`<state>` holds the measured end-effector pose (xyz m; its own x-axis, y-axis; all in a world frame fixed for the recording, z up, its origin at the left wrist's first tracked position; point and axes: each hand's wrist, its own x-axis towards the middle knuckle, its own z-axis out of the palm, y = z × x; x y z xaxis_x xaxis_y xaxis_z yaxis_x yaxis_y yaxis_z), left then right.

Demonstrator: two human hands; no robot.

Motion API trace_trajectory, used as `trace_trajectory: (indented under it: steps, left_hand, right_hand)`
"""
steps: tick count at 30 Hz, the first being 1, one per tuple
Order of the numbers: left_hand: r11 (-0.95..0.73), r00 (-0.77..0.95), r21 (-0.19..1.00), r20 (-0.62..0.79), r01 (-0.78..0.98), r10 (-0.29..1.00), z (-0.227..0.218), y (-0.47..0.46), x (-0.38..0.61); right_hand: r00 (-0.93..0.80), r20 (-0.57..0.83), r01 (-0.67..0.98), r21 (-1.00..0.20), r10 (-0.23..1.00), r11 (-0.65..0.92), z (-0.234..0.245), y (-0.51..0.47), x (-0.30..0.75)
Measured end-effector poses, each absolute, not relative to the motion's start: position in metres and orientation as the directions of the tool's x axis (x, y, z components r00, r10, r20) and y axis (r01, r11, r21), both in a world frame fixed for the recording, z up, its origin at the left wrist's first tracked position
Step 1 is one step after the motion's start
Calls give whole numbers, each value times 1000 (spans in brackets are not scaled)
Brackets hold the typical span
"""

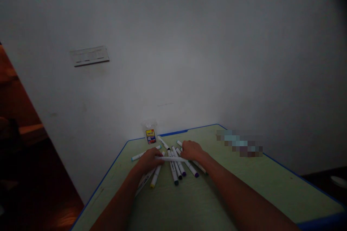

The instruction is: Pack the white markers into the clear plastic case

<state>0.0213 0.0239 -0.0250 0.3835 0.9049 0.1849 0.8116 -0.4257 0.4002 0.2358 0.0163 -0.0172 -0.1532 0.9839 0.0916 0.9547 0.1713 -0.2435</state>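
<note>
Bare left hand (pixel 148 160) and right hand (pixel 191 150) curl around a crosswise white marker (pixel 170 158), clear plastic box (pixel 150 133) upright behind, contents unclear.

"Where did the view look from?"
"The person's head, facing forward and down."
"How near?"
"Close above the left hand (pixel 148 160) and right hand (pixel 191 150), with the wall (pixel 173 61) beyond them."

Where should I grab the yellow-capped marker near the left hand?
Take the yellow-capped marker by its bare lower barrel, coming from the near side with the left hand: that end lies free, while its upper end seems to pass under the crossing marker.
</note>
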Motion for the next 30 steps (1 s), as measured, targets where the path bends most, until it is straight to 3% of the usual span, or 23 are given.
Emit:
trace_trajectory:
  steps: [8,14,18,30]
  left_hand:
    - [-453,419,426,177,784,891,-28,23,28]
    - [-547,549,448,139,707,824,-26,17,35]
    - [-603,626,452,118,657,771,-23,14,37]
    - [-565,553,415,163,713,817,-24,17,34]
  right_hand:
    - [-279,131,923,-236,951,303,-20,18,233]
    - [-403,92,878,-240,910,413,-14,12,231]
    - [-405,82,882,-227,911,413,-12,10,231]
    - [-334,63,928,-153,940,340,-13,11,233]
